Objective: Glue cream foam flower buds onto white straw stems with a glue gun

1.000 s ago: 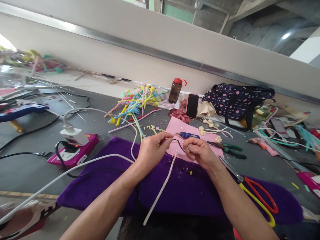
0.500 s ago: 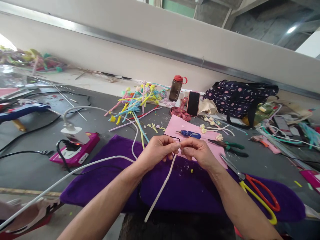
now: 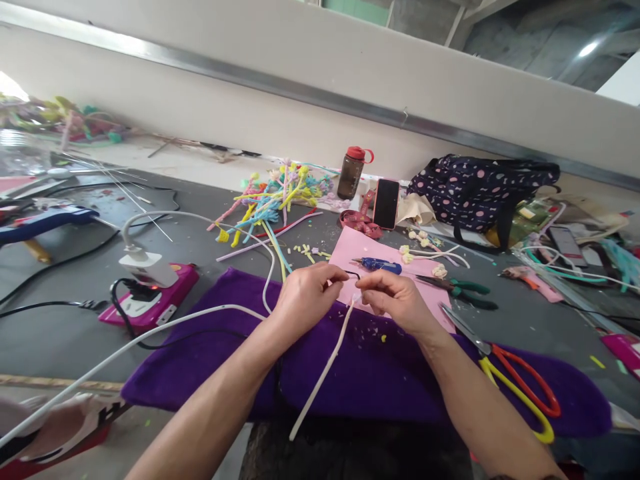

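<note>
My left hand point(image 3: 306, 295) and my right hand point(image 3: 395, 299) are held close together above a purple cloth point(image 3: 380, 373). Both pinch the top end of a long white pipe cleaner point(image 3: 323, 373), which hangs down toward me. A thin dark wire point(image 3: 353, 273) arches between the fingertips of the two hands. Just behind my hands lies a pink sheet point(image 3: 350, 257) with a small blue glue gun point(image 3: 377, 265) on it.
Green-handled pliers point(image 3: 463, 289) and red-and-yellow scissors point(image 3: 515, 387) lie right of my hands. A pile of coloured pipe cleaners point(image 3: 273, 200), a brown bottle point(image 3: 353, 172), a phone point(image 3: 386, 204) and a spotted bag point(image 3: 480, 193) stand behind. A pink power strip point(image 3: 150, 300) with white cables sits left.
My hands drew together until the fingertips met, then eased slightly apart again. The white pipe cleaner stays pinched and hanging; the dark wire still bridges the fingers.
</note>
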`<state>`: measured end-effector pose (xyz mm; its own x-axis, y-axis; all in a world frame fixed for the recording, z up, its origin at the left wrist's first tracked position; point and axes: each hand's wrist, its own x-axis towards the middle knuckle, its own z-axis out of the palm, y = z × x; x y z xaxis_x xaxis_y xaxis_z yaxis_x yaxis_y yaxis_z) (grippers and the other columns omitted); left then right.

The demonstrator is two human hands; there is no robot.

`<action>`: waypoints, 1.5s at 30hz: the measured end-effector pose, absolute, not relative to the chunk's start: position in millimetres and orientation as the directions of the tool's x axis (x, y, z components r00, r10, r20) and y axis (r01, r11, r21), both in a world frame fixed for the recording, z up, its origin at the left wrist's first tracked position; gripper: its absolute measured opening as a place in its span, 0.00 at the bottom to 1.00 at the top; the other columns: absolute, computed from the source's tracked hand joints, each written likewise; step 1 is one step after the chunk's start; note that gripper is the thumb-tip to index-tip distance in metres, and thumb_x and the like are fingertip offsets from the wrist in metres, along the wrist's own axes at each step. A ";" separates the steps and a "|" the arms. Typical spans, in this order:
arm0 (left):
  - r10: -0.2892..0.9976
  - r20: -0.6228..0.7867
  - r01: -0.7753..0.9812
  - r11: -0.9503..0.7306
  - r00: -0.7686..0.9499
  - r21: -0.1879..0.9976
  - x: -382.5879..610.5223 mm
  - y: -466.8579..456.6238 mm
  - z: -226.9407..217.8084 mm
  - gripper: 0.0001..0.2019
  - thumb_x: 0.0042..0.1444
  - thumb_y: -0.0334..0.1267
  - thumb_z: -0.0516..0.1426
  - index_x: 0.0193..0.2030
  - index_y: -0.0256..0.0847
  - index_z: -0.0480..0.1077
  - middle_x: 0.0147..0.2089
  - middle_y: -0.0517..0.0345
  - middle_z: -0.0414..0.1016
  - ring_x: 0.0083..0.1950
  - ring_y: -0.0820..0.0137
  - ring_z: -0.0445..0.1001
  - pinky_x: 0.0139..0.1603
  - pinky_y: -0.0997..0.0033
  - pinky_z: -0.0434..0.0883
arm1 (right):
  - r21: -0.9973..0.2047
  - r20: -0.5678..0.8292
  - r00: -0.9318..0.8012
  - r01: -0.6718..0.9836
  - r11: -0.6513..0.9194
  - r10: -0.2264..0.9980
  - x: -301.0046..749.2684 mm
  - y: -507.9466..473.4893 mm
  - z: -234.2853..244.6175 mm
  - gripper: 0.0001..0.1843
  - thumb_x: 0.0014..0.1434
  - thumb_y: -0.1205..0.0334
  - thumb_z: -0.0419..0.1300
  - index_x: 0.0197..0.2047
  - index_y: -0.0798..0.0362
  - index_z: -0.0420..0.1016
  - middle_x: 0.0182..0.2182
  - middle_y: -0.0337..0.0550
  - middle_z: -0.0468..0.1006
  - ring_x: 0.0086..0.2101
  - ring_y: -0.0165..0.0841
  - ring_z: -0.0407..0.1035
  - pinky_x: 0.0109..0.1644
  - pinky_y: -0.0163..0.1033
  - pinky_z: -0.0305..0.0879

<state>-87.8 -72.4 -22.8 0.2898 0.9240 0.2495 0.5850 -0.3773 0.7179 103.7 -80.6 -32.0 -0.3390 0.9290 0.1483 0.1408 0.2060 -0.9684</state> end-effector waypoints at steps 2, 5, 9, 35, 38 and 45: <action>0.876 0.314 0.737 -0.478 0.366 0.478 -91.9 -69.0 -26.4 0.13 0.53 0.31 0.51 0.40 0.46 0.73 0.43 0.60 0.73 0.40 0.70 0.70 0.36 0.73 0.64 | -0.970 0.130 -0.323 0.156 0.188 0.938 103.7 -79.5 -33.2 0.09 0.52 0.64 0.59 0.38 0.55 0.74 0.23 0.36 0.70 0.19 0.23 0.60 0.23 0.31 0.57; 0.826 0.244 0.796 -0.559 0.509 0.234 -95.7 -65.1 -31.2 0.16 0.53 0.29 0.50 0.43 0.50 0.72 0.47 0.61 0.72 0.45 0.67 0.68 0.34 0.72 0.64 | -0.968 0.126 -0.314 0.169 0.186 0.941 103.7 -79.0 -34.7 0.08 0.52 0.64 0.59 0.37 0.55 0.74 0.20 0.34 0.68 0.19 0.23 0.60 0.23 0.31 0.57; 0.799 0.166 0.803 -0.593 0.578 0.056 -94.1 -65.6 -33.7 0.13 0.55 0.30 0.51 0.41 0.49 0.73 0.46 0.57 0.71 0.45 0.65 0.66 0.31 0.72 0.63 | -0.966 0.126 -0.326 0.174 0.190 0.937 103.8 -80.1 -35.4 0.07 0.53 0.64 0.59 0.36 0.55 0.74 0.20 0.34 0.68 0.19 0.23 0.60 0.23 0.31 0.57; 0.837 0.091 0.842 -0.537 0.539 -0.044 -92.7 -64.9 -38.5 0.09 0.55 0.28 0.49 0.34 0.38 0.70 0.36 0.50 0.69 0.38 0.63 0.69 0.31 0.68 0.65 | -0.968 0.099 -0.332 0.186 0.168 0.938 104.4 -77.2 -36.6 0.09 0.51 0.63 0.60 0.36 0.55 0.75 0.22 0.37 0.72 0.20 0.24 0.62 0.23 0.30 0.60; 0.845 0.077 0.848 -0.527 0.529 -0.043 -92.5 -63.5 -38.8 0.09 0.55 0.27 0.49 0.35 0.37 0.70 0.36 0.50 0.69 0.37 0.64 0.70 0.32 0.69 0.66 | -0.969 0.097 -0.337 0.184 0.167 0.937 104.4 -76.9 -36.7 0.09 0.51 0.62 0.60 0.36 0.55 0.75 0.23 0.38 0.73 0.19 0.23 0.62 0.23 0.30 0.60; 0.879 0.052 0.879 -0.472 0.475 -0.065 -93.6 -66.5 -31.8 0.10 0.55 0.27 0.48 0.34 0.37 0.70 0.37 0.49 0.69 0.36 0.65 0.70 0.30 0.69 0.65 | -0.967 0.093 -0.324 0.196 0.163 0.942 107.5 -75.5 -35.6 0.10 0.51 0.61 0.60 0.36 0.56 0.75 0.23 0.38 0.71 0.19 0.23 0.60 0.21 0.29 0.57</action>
